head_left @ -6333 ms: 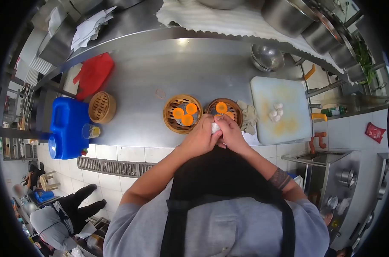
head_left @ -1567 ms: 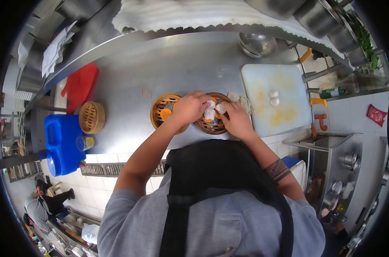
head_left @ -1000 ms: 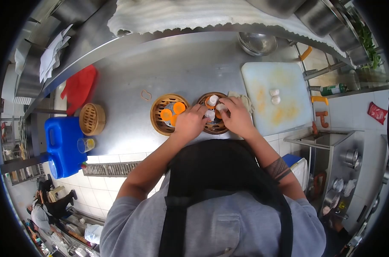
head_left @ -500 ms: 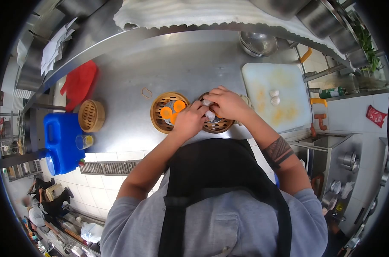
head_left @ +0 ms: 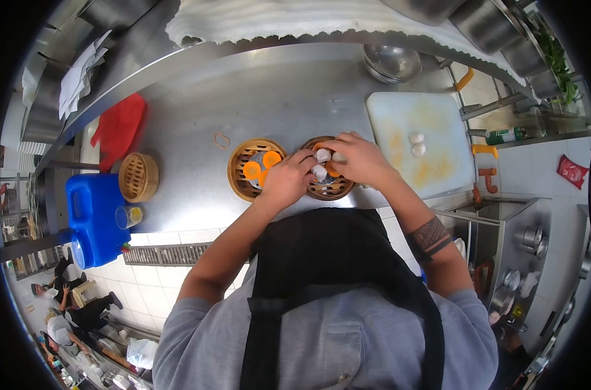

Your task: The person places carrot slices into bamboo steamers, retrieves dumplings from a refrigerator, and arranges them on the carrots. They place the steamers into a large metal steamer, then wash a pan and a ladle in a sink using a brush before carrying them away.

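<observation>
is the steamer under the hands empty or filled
Filled in part. The steamer holds white dumplings on orange slices, with the left hand and right hand at them.

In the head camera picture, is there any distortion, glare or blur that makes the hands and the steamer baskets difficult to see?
Head view: strong fisheye bending, with black corners and a curved counter edge; a bright glare patch on the steel counter near the shelf; the left hand, right hand and the right steamer basket are sharp and evenly lit at centre; things at the rim look stretched and soft.
</observation>
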The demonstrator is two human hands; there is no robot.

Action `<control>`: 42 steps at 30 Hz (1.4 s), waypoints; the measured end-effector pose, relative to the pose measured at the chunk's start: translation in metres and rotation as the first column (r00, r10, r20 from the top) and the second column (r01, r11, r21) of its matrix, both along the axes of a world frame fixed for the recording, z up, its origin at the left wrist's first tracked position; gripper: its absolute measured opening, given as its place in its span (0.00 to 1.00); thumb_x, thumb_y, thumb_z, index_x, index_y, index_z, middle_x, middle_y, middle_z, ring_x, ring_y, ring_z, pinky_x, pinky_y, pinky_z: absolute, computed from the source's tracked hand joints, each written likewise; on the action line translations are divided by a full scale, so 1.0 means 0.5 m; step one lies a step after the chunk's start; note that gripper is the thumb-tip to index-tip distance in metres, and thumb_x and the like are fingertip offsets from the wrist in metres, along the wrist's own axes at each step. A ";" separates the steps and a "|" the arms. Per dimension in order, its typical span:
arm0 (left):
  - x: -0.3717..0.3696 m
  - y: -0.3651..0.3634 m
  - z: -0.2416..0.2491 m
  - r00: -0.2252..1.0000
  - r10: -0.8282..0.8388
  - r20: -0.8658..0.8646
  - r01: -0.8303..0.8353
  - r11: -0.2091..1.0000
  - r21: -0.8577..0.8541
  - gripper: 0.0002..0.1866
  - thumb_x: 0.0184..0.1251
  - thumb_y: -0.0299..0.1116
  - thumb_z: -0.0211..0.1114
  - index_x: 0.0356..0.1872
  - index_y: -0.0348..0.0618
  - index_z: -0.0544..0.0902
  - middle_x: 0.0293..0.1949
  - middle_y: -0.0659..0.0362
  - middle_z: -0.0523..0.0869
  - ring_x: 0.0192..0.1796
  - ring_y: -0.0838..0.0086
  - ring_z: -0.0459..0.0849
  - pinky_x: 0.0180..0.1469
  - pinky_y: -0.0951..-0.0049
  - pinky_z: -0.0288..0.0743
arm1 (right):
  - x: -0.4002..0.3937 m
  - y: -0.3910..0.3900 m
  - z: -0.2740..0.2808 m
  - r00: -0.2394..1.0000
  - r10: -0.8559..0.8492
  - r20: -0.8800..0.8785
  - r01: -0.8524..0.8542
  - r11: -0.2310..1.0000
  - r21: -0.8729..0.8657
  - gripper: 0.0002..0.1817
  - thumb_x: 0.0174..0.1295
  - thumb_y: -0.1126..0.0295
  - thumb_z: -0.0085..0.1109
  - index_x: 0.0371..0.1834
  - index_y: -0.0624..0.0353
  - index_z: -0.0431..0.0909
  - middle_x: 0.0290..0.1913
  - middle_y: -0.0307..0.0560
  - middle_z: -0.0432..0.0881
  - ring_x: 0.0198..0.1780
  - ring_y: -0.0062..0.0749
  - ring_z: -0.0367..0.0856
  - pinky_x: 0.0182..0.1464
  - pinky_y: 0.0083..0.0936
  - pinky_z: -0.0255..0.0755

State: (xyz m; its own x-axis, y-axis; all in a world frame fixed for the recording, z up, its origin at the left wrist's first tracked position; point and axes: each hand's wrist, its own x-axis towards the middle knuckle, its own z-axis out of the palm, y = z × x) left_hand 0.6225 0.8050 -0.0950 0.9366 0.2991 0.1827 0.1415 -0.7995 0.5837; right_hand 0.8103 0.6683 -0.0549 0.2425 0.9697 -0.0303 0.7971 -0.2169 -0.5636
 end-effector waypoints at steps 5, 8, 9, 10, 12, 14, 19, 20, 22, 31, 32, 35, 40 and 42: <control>0.005 0.003 -0.002 0.999 -0.041 0.003 0.041 0.999 0.015 0.18 0.59 0.28 0.75 0.52 0.46 0.85 0.59 0.61 0.86 0.55 0.61 0.88 0.53 0.62 0.85 | 0.002 -0.028 -0.031 0.996 -0.046 0.073 0.048 0.998 -0.029 0.24 0.58 0.72 0.66 0.61 0.56 0.83 0.53 0.54 0.84 0.61 0.51 0.81 0.63 0.43 0.78; 0.003 0.003 -0.004 0.999 -0.036 -0.014 0.036 0.999 0.004 0.19 0.59 0.28 0.75 0.53 0.46 0.85 0.58 0.61 0.87 0.55 0.61 0.89 0.54 0.62 0.85 | -0.014 -0.033 -0.003 0.985 -0.157 -0.072 0.147 0.981 -0.130 0.24 0.58 0.73 0.66 0.60 0.59 0.82 0.56 0.57 0.84 0.61 0.56 0.82 0.63 0.45 0.78; 0.002 0.003 -0.006 0.999 -0.036 -0.011 0.036 0.999 0.007 0.19 0.59 0.28 0.75 0.53 0.46 0.85 0.58 0.61 0.87 0.55 0.61 0.89 0.54 0.62 0.85 | -0.016 -0.036 -0.010 0.985 -0.158 -0.074 0.148 0.981 -0.128 0.24 0.58 0.73 0.66 0.60 0.59 0.82 0.56 0.57 0.84 0.61 0.56 0.82 0.63 0.45 0.78; 0.003 0.002 -0.007 0.999 -0.036 -0.007 0.036 0.999 0.010 0.19 0.59 0.28 0.74 0.53 0.46 0.85 0.57 0.61 0.87 0.55 0.61 0.89 0.54 0.62 0.85 | -0.017 -0.040 -0.024 0.985 -0.138 -0.104 0.130 0.988 -0.081 0.24 0.59 0.73 0.67 0.61 0.60 0.82 0.57 0.59 0.84 0.60 0.57 0.82 0.64 0.46 0.78; 0.003 0.002 0.000 0.999 -0.041 -0.006 0.041 0.999 0.010 0.19 0.59 0.28 0.74 0.53 0.46 0.85 0.57 0.61 0.87 0.54 0.61 0.89 0.54 0.62 0.85 | -0.022 -0.043 -0.037 0.984 -0.116 -0.133 0.113 0.993 -0.036 0.24 0.60 0.73 0.67 0.62 0.60 0.81 0.58 0.60 0.84 0.60 0.58 0.83 0.64 0.46 0.77; 0.004 0.002 0.001 0.999 -0.047 -0.004 0.047 0.999 0.010 0.19 0.59 0.28 0.74 0.53 0.47 0.85 0.56 0.61 0.87 0.54 0.61 0.89 0.54 0.62 0.84 | -0.030 -0.041 -0.046 0.976 -0.146 -0.160 0.154 0.987 0.039 0.25 0.58 0.72 0.71 0.61 0.63 0.80 0.55 0.60 0.84 0.54 0.56 0.86 0.56 0.42 0.81; 0.005 0.002 -0.001 0.999 -0.033 0.006 0.032 0.999 0.012 0.21 0.57 0.28 0.77 0.53 0.46 0.86 0.56 0.63 0.88 0.53 0.61 0.89 0.51 0.61 0.86 | -0.032 -0.039 -0.052 0.974 -0.147 -0.174 0.153 0.988 0.025 0.27 0.60 0.71 0.71 0.63 0.65 0.79 0.57 0.61 0.84 0.57 0.56 0.85 0.60 0.43 0.79; 0.005 0.002 -0.001 0.999 -0.032 0.006 0.032 0.999 0.012 0.21 0.57 0.28 0.77 0.53 0.46 0.86 0.56 0.63 0.88 0.53 0.61 0.89 0.51 0.61 0.86 | -0.034 -0.037 -0.041 0.966 -0.163 -0.202 0.162 0.986 -0.022 0.27 0.61 0.70 0.70 0.65 0.65 0.78 0.60 0.62 0.84 0.61 0.56 0.83 0.65 0.44 0.77; 0.004 0.000 -0.001 1.000 -0.014 0.013 0.014 1.000 -0.011 0.21 0.57 0.29 0.78 0.53 0.46 0.86 0.56 0.59 0.88 0.54 0.59 0.89 0.53 0.61 0.85 | -0.034 -0.042 -0.011 0.939 -0.198 -0.282 0.186 0.980 -0.067 0.27 0.61 0.70 0.70 0.64 0.66 0.78 0.59 0.62 0.84 0.61 0.56 0.83 0.65 0.43 0.77; -0.035 0.020 0.036 0.935 0.233 -0.267 -0.353 0.564 -0.746 0.12 0.68 0.29 0.73 0.51 0.42 0.85 0.49 0.59 0.87 0.49 0.73 0.86 0.51 0.68 0.80 | 0.234 -0.254 -0.102 0.633 -0.689 0.354 0.674 0.715 0.188 0.27 0.59 0.69 0.72 0.64 0.55 0.79 0.58 0.65 0.79 0.54 0.60 0.83 0.56 0.45 0.80; -0.036 0.014 0.046 0.930 0.248 -0.269 -0.365 0.562 -0.743 0.12 0.68 0.29 0.73 0.51 0.42 0.85 0.49 0.59 0.87 0.49 0.73 0.86 0.51 0.68 0.80 | 0.252 -0.256 -0.112 0.665 -0.668 0.335 0.669 0.731 0.131 0.28 0.58 0.68 0.73 0.64 0.53 0.79 0.59 0.67 0.77 0.55 0.62 0.83 0.59 0.47 0.78; -0.029 -0.029 0.086 0.994 -0.039 -0.100 -0.099 0.014 -0.995 0.13 0.73 0.22 0.66 0.55 0.41 0.81 0.48 0.60 0.82 0.50 0.74 0.83 0.58 0.71 0.77 | 0.323 -0.267 -0.167 0.773 -0.594 0.223 0.614 0.789 -0.028 0.29 0.57 0.67 0.72 0.64 0.51 0.79 0.59 0.67 0.75 0.55 0.64 0.83 0.62 0.48 0.78; -0.055 -0.094 0.136 0.987 -0.042 -0.155 -0.156 -0.008 -0.988 0.17 0.76 0.24 0.66 0.62 0.39 0.78 0.52 0.59 0.81 0.52 0.73 0.85 0.58 0.68 0.81 | 0.391 -0.329 -0.224 0.780 -0.621 -0.073 0.615 0.783 -0.089 0.25 0.62 0.68 0.70 0.64 0.50 0.79 0.59 0.61 0.81 0.54 0.58 0.84 0.57 0.42 0.81; -0.082 -0.091 0.129 0.977 0.141 -0.158 -0.169 0.068 -0.983 0.20 0.76 0.24 0.68 0.66 0.39 0.78 0.54 0.58 0.81 0.52 0.74 0.85 0.57 0.69 0.82 | 0.394 -0.349 -0.229 0.725 -0.644 -0.243 0.643 0.760 -0.094 0.22 0.65 0.69 0.69 0.63 0.51 0.80 0.60 0.57 0.82 0.54 0.52 0.85 0.56 0.39 0.81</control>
State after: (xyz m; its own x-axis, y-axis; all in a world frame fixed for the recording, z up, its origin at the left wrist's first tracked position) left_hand 0.5817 0.7594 -0.0305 0.8415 0.3330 -0.4255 0.1985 0.5418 0.8167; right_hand 1.0071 0.4938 -0.1696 0.7923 0.5831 -0.1797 0.3002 -0.6290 -0.7171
